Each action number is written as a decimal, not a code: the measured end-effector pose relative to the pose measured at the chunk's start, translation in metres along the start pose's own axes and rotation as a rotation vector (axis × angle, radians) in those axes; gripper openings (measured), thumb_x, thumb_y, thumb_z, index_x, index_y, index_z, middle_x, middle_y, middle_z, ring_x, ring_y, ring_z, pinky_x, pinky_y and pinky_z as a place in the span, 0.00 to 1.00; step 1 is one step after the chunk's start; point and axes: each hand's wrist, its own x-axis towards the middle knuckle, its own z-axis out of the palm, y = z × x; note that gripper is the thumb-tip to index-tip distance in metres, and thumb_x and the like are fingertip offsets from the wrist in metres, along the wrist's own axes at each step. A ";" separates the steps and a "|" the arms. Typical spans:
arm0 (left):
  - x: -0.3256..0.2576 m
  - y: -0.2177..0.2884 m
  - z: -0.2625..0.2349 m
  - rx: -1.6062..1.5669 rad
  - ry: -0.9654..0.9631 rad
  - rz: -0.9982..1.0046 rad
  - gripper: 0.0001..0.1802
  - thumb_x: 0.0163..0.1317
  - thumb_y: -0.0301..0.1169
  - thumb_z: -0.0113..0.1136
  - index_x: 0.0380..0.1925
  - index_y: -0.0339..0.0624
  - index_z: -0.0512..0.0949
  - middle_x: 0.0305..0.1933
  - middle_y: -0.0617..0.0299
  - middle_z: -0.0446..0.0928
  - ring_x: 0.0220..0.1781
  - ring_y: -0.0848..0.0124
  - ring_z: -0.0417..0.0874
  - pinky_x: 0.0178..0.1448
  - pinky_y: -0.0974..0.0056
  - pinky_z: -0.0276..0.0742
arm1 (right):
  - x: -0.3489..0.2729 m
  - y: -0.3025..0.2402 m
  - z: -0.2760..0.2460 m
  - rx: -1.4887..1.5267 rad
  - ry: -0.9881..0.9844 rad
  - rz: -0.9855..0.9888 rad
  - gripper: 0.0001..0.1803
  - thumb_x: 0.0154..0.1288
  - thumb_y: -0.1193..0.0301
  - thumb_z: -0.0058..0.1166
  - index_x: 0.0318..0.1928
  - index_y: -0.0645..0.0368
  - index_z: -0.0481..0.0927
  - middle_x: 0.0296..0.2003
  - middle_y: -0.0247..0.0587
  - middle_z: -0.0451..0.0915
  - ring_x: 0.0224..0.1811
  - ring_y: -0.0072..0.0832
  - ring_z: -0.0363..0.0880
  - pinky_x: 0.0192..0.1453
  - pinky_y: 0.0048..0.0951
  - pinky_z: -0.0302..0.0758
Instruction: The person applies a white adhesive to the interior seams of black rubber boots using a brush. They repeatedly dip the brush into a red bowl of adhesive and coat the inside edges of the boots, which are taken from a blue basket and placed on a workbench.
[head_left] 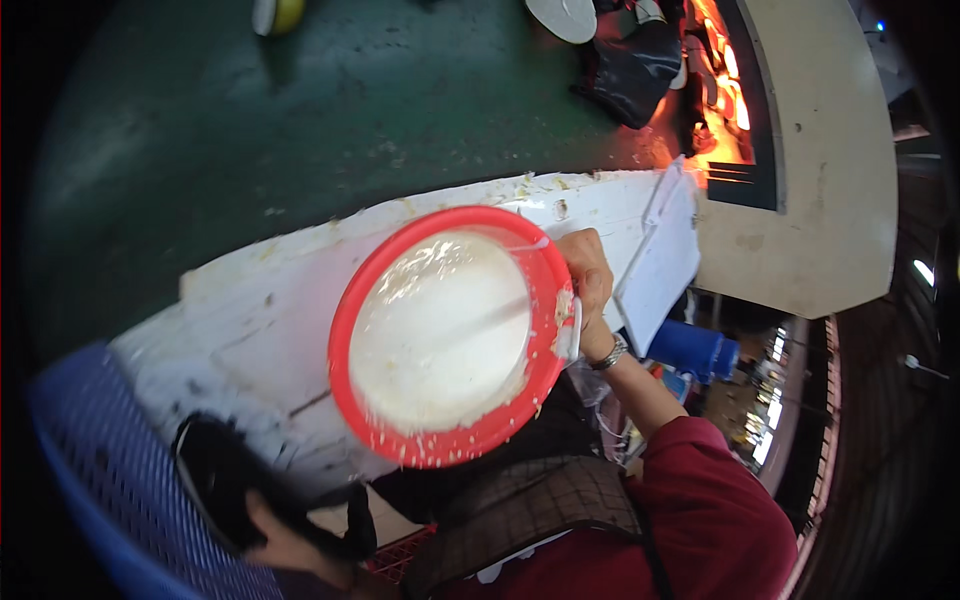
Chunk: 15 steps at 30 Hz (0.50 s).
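Note:
A red plastic bucket (353, 290) with white, glue-like liquid (440, 330) inside is tilted toward me in the middle of the view. My right hand (586, 275) is closed on its right rim, beside the pale handle fitting. White drips and crusts mark the bucket's lower and right edge. Low on the left, my left hand (280, 540) is wrapped at the side of a black shoe (225, 475), slightly blurred. That shoe is next to a blue perforated basket (110, 470); some of the left fingers are hidden.
A green conveyor belt (200, 150) runs beyond the stained white ledge (270, 320). Dark shoe parts (635, 70) lie near a glowing orange heater opening (725, 90). A white board (660, 260) leans right of the bucket, above a blue container (690, 350).

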 end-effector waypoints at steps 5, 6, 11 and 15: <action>0.007 -0.003 -0.012 0.025 -0.206 -0.125 0.38 0.58 0.37 0.77 0.60 0.21 0.73 0.59 0.43 0.79 0.58 0.57 0.80 0.67 0.57 0.74 | -0.005 0.009 0.000 0.071 0.020 -0.019 0.27 0.81 0.61 0.31 0.40 0.62 0.86 0.30 0.44 0.81 0.30 0.40 0.75 0.40 0.40 0.71; 0.009 0.002 -0.015 -0.056 -0.265 -0.114 0.38 0.57 0.37 0.77 0.60 0.22 0.73 0.58 0.45 0.79 0.57 0.58 0.80 0.66 0.58 0.74 | -0.007 0.013 -0.001 0.129 -0.006 0.032 0.24 0.81 0.61 0.36 0.43 0.62 0.86 0.30 0.44 0.82 0.30 0.39 0.77 0.40 0.39 0.72; -0.019 0.051 -0.061 -0.160 -0.390 0.097 0.25 0.58 0.28 0.73 0.54 0.27 0.79 0.50 0.53 0.83 0.49 0.66 0.83 0.58 0.62 0.78 | 0.000 -0.022 -0.047 0.158 -0.167 0.333 0.13 0.77 0.63 0.54 0.46 0.57 0.87 0.33 0.43 0.85 0.31 0.35 0.82 0.38 0.35 0.76; -0.046 0.089 -0.078 -0.281 -0.508 0.151 0.21 0.57 0.23 0.71 0.51 0.28 0.81 0.45 0.58 0.85 0.43 0.71 0.84 0.50 0.65 0.81 | 0.013 -0.061 -0.070 0.003 -0.065 0.003 0.09 0.72 0.63 0.61 0.44 0.53 0.89 0.34 0.36 0.81 0.32 0.34 0.82 0.37 0.37 0.77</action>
